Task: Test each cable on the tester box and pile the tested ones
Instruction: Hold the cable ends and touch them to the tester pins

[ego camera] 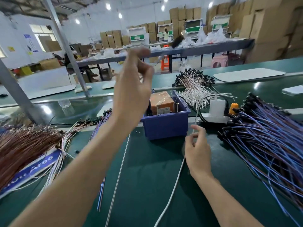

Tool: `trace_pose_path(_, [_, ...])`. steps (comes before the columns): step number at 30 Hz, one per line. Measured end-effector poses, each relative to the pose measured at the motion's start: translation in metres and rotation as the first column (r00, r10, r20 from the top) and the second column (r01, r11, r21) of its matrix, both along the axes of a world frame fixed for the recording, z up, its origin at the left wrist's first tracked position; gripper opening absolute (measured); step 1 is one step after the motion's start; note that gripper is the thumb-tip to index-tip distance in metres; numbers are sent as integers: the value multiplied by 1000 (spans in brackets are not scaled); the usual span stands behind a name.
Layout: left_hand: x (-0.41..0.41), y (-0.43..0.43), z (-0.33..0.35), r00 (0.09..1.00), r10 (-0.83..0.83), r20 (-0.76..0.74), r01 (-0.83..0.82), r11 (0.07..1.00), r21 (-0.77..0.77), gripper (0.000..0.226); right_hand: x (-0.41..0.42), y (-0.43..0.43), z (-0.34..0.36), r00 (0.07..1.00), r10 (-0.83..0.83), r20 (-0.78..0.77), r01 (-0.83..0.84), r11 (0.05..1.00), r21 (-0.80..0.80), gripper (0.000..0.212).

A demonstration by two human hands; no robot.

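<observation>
Tester box (161,100) sits in blue bin (165,126), mid bench, just ahead of both hands. L hand (132,90) raised above-left of box, fingers curled tight, pinching thin cable (117,177). Cable's long axis runs down toward viewer; upper black end is motion-blurred, up-right of hand. R hand (197,149) nearer box, just right of bin, thumb + forefinger pinching white lead (170,192) that runs up to charger (217,106). Prob. next: bring cable end down-right to box.
</observation>
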State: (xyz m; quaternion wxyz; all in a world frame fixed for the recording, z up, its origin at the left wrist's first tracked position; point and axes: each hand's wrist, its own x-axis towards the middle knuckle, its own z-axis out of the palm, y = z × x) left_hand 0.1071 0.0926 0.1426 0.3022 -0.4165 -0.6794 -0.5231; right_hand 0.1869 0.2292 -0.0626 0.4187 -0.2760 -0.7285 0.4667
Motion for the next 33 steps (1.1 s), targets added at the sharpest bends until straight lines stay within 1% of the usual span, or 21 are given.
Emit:
trace_pose_path(1, [13, 7, -29, 999, -13, 48, 16, 997, -72, 30, 1, -1, 1, 998, -34, -45, 35, 999, 25, 29])
trace_pose_path(2, [26, 13, -58, 995, -31, 91, 41, 994, -102, 30, 3, -2, 2, 993, -64, -97, 67, 997, 34, 36])
trace_pose_path(4, [43, 26, -107, 979, -37, 203, 60, 992, -110, 29, 4, -4, 4, 978, -107, -182, 116, 992, 43, 49])
trace_pose_path(6, [51, 37, -141, 950, -39, 310, 85, 987, -137, 29, 6, -6, 7, 969, -112, -222, 125, 991, 42, 60])
trace_pose_path(8, [56, 44, -162, 927, -57, 371, 123, 980, -157, 24, 9, -7, 8, 969, -66, -237, 85, 994, 70, 70])
trace_pose_path(11, [50, 42, -184, 907, -41, 419, 122, 978, -168, 23, 13, 3, 7, 984, -51, -168, 94, 962, 258, 81])
trace_pose_path(13, [45, 40, -193, 891, -32, 452, 140, 968, -209, 20, 12, 13, 7, 993, -91, -79, 117, 894, 432, 91])
trace_pose_path(14, [44, 39, -197, 884, -48, 465, 167, 961, -220, 16, 11, 17, 6, 993, -112, -41, 117, 842, 526, 91])
trace_pose_path(15, [44, 39, -199, 879, -71, 472, 198, 954, -226, 12, 10, 21, 7, 991, -134, -7, 110, 781, 614, 85])
trace_pose_path(16, [45, 39, -200, 884, -86, 460, 217, 946, -240, 10, 8, 23, 6, 990, -143, 18, 94, 738, 669, 73])
trace_pose_path(17, [45, 39, -200, 895, -94, 435, 223, 941, -256, 8, 7, 24, 6, 989, -141, 33, 82, 728, 680, 58])
trace_pose_path(20, [46, 36, -195, 934, -95, 345, 222, 910, -351, 16, 3, 29, 4, 985, -175, 1, 139, 788, 600, 14])
trace_pose_path(21, [46, 33, -195, 950, -92, 298, 214, 887, -409, 23, 1, 31, 4, 979, -202, -3, 168, 806, 567, 16])
trace_pose_path(22, [45, 29, -194, 964, -87, 251, 202, 853, -481, 27, 0, 33, 4, 975, -224, -8, 190, 810, 554, 26])
trace_pose_path(24, [42, 20, -190, 982, -82, 168, 169, 773, -612, 27, -1, 36, 4, 973, -228, -36, 207, 791, 575, 46])
trace_pose_path(25, [40, 16, -188, 988, -80, 130, 146, 744, -653, 26, 0, 36, 5, 976, -213, -40, 199, 805, 559, 51])
trace_pose_path(26, [38, 11, -185, 992, -75, 98, 121, 729, -673, 31, 0, 37, 6, 981, -190, -40, 185, 848, 497, 51])
trace_pose_path(28, [33, 5, -177, 997, -55, 50, 74, 754, -653, 43, 2, 41, 3, 984, -165, -68, 178, 933, 313, 36])
trace_pose_path(29, [30, 2, -173, 999, -42, 21, 46, 779, -626, 43, 3, 44, 2, 982, -171, -80, 185, 956, 227, 28])
trace_pose_path(30, [27, 0, -171, 1000, -19, -15, 6, 803, -596, 40, 5, 46, 1, 980, -176, -92, 190, 968, 164, 26])
trace_pose_path(33, [17, -4, -171, 996, 31, -81, -69, 849, -525, 30, 9, 53, 1, 974, -157, -160, 175, 979, 105, 41])
